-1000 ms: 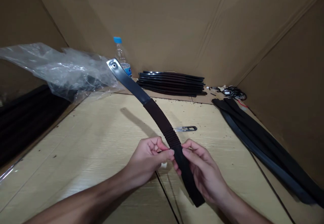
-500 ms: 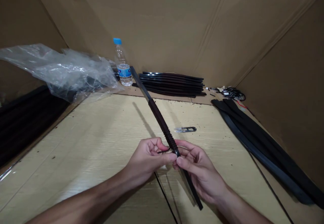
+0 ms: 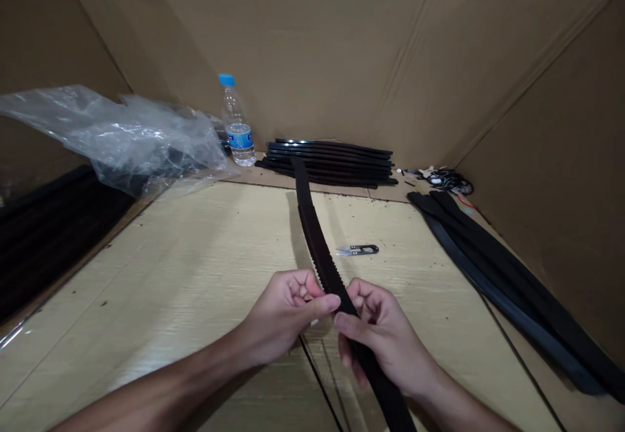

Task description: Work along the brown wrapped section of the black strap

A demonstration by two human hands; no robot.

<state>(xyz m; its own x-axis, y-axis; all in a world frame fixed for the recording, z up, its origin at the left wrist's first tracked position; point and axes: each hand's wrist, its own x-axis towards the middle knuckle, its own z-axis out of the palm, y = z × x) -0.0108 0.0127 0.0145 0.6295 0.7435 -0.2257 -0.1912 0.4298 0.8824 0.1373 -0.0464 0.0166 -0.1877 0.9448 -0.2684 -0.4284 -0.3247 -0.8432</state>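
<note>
A long, flat black strip (image 3: 385, 390) slants across the middle, its far end raised toward the back. Part of its length carries a dark brown wrapped section (image 3: 316, 240) with ridged edges. My left hand (image 3: 280, 308) pinches the strip from the left, thumb on top, just below the ridges. On the other side my right hand (image 3: 385, 331) grips it slightly lower, with the thumb over its face and the fingers beneath. A thin black cord (image 3: 319, 380) hangs below my left hand; its upper end is hidden. Thread snips (image 3: 359, 250) lie right of the strip.
At the back, a stack of dark strips (image 3: 336, 162) lies beside a water bottle (image 3: 239, 136). Clear plastic (image 3: 151, 136) covers dark pieces at left. More black strips (image 3: 508, 295) run along the right edge, near tangled cords (image 3: 449, 179). Cardboard walls surround the table (image 3: 161, 276).
The strip has turned from its narrow edge to its broad face, and its far end has swung right and down. The right hand has shifted its hold slightly; the left barely moved.
</note>
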